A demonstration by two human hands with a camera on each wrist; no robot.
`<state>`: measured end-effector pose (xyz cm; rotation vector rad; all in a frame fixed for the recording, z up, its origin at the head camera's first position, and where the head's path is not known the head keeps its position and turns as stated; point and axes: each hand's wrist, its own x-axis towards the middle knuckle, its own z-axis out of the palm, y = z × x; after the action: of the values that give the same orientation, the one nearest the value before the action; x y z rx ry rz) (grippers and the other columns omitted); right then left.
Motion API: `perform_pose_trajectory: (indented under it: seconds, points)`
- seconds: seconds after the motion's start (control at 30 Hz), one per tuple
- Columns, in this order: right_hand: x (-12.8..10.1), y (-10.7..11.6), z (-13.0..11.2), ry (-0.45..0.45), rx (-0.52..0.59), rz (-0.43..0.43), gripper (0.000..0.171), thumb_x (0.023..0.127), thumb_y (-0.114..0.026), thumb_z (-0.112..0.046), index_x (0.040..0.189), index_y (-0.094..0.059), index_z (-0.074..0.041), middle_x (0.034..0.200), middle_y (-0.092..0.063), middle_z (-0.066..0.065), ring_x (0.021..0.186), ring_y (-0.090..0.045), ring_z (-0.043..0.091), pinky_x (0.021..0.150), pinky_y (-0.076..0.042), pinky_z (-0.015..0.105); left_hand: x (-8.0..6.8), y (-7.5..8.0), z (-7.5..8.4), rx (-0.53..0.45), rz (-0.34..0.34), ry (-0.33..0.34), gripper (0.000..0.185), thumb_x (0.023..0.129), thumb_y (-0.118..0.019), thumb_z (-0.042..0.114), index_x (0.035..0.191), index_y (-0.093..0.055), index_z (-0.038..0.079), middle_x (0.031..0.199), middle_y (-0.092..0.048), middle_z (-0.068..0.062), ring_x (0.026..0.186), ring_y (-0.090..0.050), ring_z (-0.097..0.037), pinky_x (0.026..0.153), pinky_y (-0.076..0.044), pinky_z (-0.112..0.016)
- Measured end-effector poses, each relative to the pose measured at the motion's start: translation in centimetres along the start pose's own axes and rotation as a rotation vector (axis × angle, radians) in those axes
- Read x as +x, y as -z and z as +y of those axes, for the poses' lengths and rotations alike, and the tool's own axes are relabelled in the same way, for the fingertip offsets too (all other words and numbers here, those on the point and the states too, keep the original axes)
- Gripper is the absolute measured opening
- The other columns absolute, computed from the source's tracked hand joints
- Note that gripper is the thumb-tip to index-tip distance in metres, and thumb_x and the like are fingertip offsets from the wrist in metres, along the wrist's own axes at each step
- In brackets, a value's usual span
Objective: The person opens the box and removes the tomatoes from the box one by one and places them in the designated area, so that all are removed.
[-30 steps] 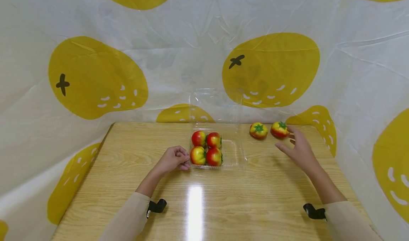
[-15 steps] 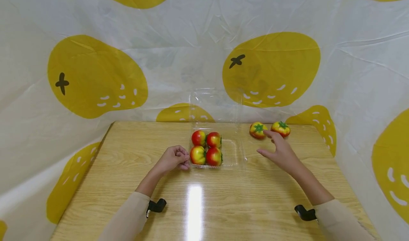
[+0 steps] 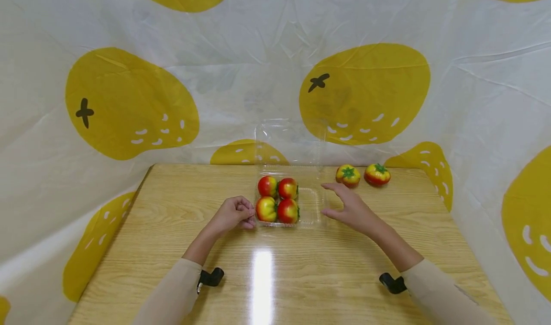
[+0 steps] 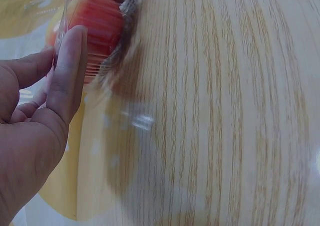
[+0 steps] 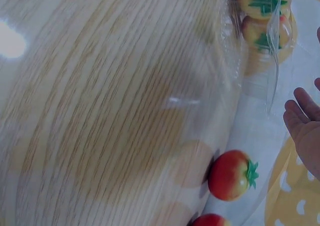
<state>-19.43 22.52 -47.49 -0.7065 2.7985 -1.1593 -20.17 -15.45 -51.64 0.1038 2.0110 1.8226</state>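
Note:
A clear plastic clamshell container (image 3: 312, 205) sits mid-table with its lid (image 3: 288, 143) standing open at the back. Several red-yellow tomatoes (image 3: 277, 199) fill its left half. My left hand (image 3: 247, 217) is curled at the container's left rim and holds it. In the left wrist view the thumb (image 4: 67, 70) lies against the ribbed wall in front of a tomato (image 4: 97, 23). My right hand (image 3: 328, 200) hovers open just right of the container, holding nothing. Two loose tomatoes (image 3: 347, 175) (image 3: 377, 174) lie behind it on the table; the right wrist view shows one (image 5: 230, 175).
The wooden table (image 3: 301, 277) is enclosed by a white cloth with big yellow fruit prints (image 3: 129, 105) at the back and both sides. The container's right half holds nothing. A glare patch (image 3: 262, 272) lies on the near table.
My right hand moved left from the two loose tomatoes to the container's right side, still empty. The left hand and the container stayed put.

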Motion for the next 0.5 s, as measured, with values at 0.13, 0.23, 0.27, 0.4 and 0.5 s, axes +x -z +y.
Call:
perform_pose_trajectory:
  seconds: [0.13,0.23,0.27,0.4,0.5]
  points:
    - [0.8,-0.8,-0.7,0.054,-0.002,-0.043,0.071,0.09,-0.083,-0.026,0.149,-0.05,-0.005,0.148,-0.056,0.017,0.139,-0.05,0.04,0.114,-0.045,0.063,0.0,0.0,0.1,-0.008,0.006,0.008,0.014,0.1,-0.063,-0.002,0.108,-0.053,-0.008,0.079,-0.068,-0.012,0.069,-0.073,-0.021,0.068,-0.067,-0.036]
    - [1.5,-1.4,-1.1,0.082,-0.014,-0.104,0.069,0.092,-0.081,-0.03,0.15,-0.05,-0.01,0.149,-0.056,0.015,0.138,-0.052,0.038,0.114,-0.046,0.061,0.0,0.1,0.1,-0.012,0.003,0.006,0.013,0.1,-0.063,-0.003,0.108,-0.053,-0.008,0.079,-0.068,-0.012,0.069,-0.073,-0.02,0.068,-0.067,-0.036]
    - [1.7,-1.6,-1.1,0.091,-0.015,-0.126,0.069,0.092,-0.08,-0.03,0.151,-0.05,-0.01,0.149,-0.056,0.015,0.137,-0.052,0.038,0.113,-0.046,0.061,0.0,0.1,0.1,-0.013,0.001,0.005,0.014,0.1,-0.063,-0.003,0.108,-0.053,-0.008,0.079,-0.068,-0.012,0.069,-0.073,-0.02,0.068,-0.067,-0.036]
    - [2.3,-2.2,-1.5,0.111,-0.009,-0.196,0.068,0.093,-0.08,-0.026,0.152,-0.05,-0.011,0.149,-0.055,0.016,0.133,-0.055,0.04,0.11,-0.049,0.059,0.0,0.1,0.2,-0.01,-0.01,-0.007,0.014,0.1,-0.063,-0.003,0.108,-0.053,-0.009,0.08,-0.068,-0.013,0.07,-0.073,-0.021,0.069,-0.067,-0.037]
    - [2.8,-2.7,-1.6,0.133,-0.011,-0.233,0.066,0.094,-0.078,-0.025,0.152,-0.05,-0.011,0.148,-0.056,0.017,0.13,-0.057,0.04,0.108,-0.05,0.059,-0.1,0.1,0.2,-0.008,-0.009,-0.01,0.014,0.1,-0.063,-0.002,0.109,-0.053,-0.009,0.081,-0.068,-0.014,0.07,-0.073,-0.021,0.069,-0.067,-0.038]
